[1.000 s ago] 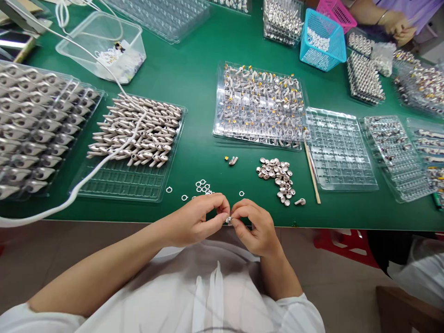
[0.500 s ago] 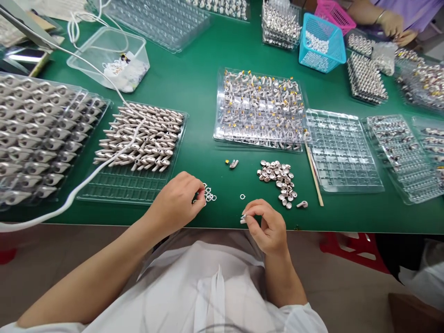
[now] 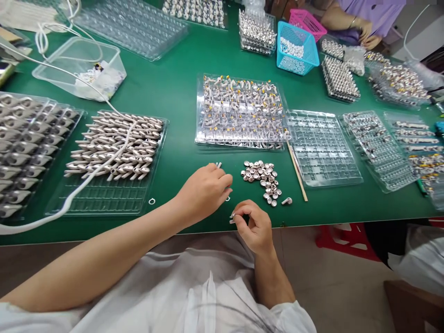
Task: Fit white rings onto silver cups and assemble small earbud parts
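My right hand (image 3: 255, 226) is closed in a pinch on a small white earbud part (image 3: 232, 218) just above the table's front edge. Beyond and to the left, my left hand (image 3: 207, 190) reaches low over the table with its fingers curled down; what they hold, if anything, is hidden. One white ring (image 3: 228, 199) shows beside its fingertips, and a small loose earbud piece (image 3: 218, 165) peeks out past its knuckles. Another white ring (image 3: 151, 201) lies near my left forearm. To the right is a heap of small earbud caps (image 3: 262, 175), with a single earbud (image 3: 287, 201) beside it.
A tray of earbud housings (image 3: 114, 145) lies left under a white cable (image 3: 74, 194). A filled tray (image 3: 241, 111) sits ahead, a clear tray (image 3: 324, 148) right of it, with a thin stick (image 3: 297, 171) between. A co-worker's hands (image 3: 367, 34) are beyond the blue basket (image 3: 298, 48).
My left hand has left my right hand, gone to the cluster of rings, then moved right and forward. My right hand keeps its pinch on the earbud part. The view has turned rightward.
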`<state>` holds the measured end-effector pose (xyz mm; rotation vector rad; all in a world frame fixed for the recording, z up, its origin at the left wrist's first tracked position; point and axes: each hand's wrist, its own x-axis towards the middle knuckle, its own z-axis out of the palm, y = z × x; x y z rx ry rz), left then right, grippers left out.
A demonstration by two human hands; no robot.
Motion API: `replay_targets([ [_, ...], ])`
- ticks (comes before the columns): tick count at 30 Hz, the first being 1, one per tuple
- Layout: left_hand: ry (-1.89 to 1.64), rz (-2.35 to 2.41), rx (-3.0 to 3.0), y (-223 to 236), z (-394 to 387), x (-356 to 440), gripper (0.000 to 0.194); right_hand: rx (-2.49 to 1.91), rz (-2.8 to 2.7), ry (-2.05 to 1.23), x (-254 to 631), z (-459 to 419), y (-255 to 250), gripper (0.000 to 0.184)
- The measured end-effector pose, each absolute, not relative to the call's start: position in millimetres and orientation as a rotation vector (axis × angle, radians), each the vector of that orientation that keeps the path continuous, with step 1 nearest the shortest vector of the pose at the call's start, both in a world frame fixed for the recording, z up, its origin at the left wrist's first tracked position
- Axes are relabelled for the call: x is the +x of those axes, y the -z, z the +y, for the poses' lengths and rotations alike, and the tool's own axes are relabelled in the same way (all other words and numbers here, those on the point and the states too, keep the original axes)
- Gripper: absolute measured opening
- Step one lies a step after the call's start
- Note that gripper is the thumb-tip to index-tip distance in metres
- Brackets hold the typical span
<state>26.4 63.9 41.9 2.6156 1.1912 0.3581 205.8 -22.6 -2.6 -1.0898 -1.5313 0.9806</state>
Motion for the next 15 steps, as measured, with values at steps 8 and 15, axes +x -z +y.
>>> replay_targets([
  [8,-0.218,1.107,2.555,-23,108,75,0.015,-1.055,-1.477,-0.978,206,-24,7,0.01],
  [15,-0.191,1.087,2.589,-17,102,74,0.02,-1.068,-1.488,-0.97,207,-24,9,0.008],
])
